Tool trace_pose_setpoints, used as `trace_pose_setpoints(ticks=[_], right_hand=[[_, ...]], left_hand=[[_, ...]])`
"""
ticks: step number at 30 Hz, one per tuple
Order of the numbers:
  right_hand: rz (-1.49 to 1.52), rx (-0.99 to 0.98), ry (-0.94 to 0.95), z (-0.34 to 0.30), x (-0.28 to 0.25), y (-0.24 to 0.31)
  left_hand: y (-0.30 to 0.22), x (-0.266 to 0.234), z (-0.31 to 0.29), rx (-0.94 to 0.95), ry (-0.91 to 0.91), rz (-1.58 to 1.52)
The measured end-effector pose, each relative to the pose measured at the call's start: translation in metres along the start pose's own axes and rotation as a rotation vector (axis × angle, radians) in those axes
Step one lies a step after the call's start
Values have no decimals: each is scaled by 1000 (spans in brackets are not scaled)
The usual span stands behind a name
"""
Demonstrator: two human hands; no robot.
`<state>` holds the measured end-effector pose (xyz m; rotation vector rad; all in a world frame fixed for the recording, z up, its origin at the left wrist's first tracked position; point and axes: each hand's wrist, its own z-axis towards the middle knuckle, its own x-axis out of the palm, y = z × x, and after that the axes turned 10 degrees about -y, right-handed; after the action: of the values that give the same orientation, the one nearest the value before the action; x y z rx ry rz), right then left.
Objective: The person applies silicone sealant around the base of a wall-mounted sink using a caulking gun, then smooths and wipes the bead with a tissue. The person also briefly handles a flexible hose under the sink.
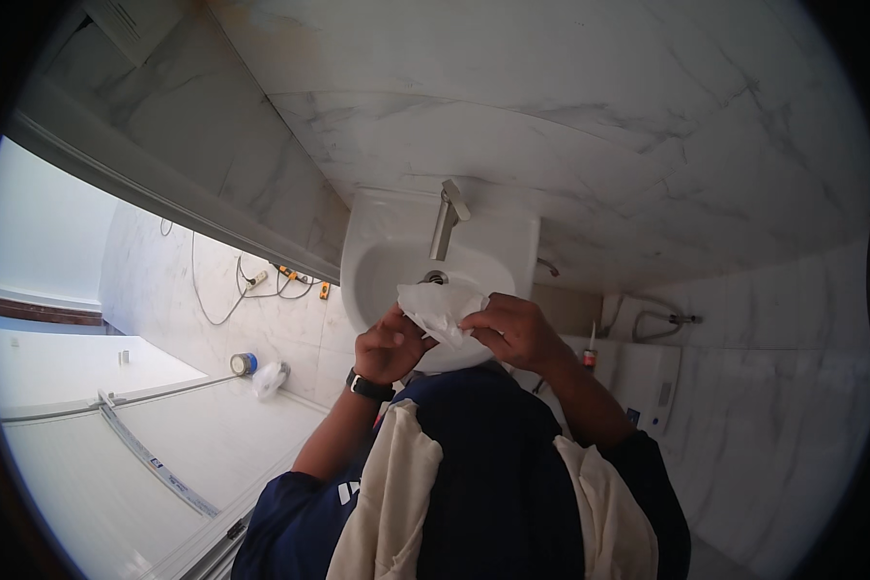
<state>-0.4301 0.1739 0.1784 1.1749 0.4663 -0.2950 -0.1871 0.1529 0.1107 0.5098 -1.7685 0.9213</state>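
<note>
The left hand (389,350) and right hand (522,331) hold a thin, crumpled white sheet (439,307); I'd guess light, soft, tearable; edges grip best.

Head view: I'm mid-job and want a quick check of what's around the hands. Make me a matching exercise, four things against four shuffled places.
Things
1. Thin white sheet
2. Faucet
3. Dark watch
4. Drain

Places
A. At the wrist end of the left forearm
B. Down in the bowl of the basin
C. Held between the left hand and the right hand
D. Standing at the back of the basin, by the wall

Pairs: 1-C, 2-D, 3-A, 4-B
</note>
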Motion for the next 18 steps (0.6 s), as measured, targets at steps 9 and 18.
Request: trace_pose_setpoints(ticks=[9,18], right_hand=[[-81,-185,57,13,-16,5],[7,-162,41,11,-24,3]], left_hand=[[-17,1,8,-187,-219,182],[-17,17,14,-139,-364,230]])
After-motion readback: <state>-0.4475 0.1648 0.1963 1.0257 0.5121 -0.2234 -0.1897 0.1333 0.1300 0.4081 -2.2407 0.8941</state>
